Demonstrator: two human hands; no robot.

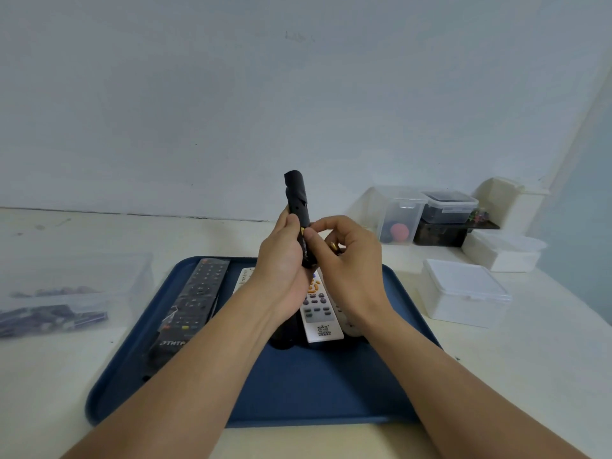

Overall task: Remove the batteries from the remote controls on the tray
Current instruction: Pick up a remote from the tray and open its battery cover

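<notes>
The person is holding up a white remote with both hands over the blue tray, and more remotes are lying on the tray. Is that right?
Not quite. The remote held up is black, not white; the head view shows it. The left hand grips it and the right hand works at its side, both over the blue tray. More remotes do lie there, like the long black remote and the white remote.

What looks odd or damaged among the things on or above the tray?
The long black remote at the left of the blue tray wears a clear wrap that looks torn near its lower end. The other remotes lie roughly parallel; nothing is spilled.
</notes>
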